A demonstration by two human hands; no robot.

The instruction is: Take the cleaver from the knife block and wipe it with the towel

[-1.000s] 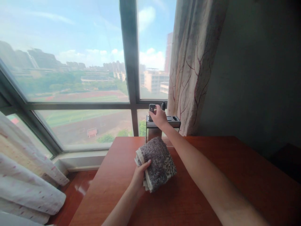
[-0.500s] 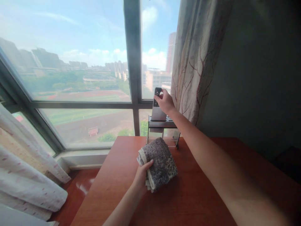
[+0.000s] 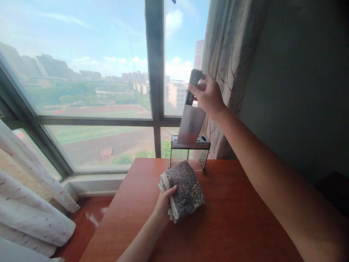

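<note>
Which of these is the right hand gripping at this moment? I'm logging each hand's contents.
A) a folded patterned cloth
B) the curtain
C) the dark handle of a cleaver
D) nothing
C: the right hand is closed around the dark handle of the cleaver, whose blade tip hangs at the knife block.

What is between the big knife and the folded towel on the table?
Nothing visible. The right hand holds the cleaver just above the knife holder; the towel, gripped by the left hand, lies right before the holder.
</note>
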